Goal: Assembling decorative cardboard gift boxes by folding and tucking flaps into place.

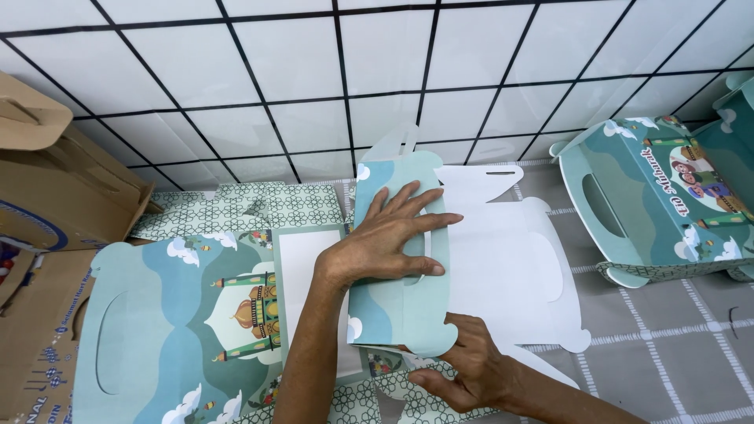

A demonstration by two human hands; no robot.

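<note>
On the grey checked floor mat [667,345] lies a flat printed teal cardboard box blank [173,330], its white inside partly showing. The left hand [385,239] presses, fingers spread wide, on the folded teal panel [400,306]. The right hand [471,373] pinches the patterned bottom flap [393,396]. A sharp crease probably needs firm, even pressure along the fold.

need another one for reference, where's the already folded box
The folded box stands at the right edge of the head view, against the tiled wall, right of the white flat sheet.
</note>
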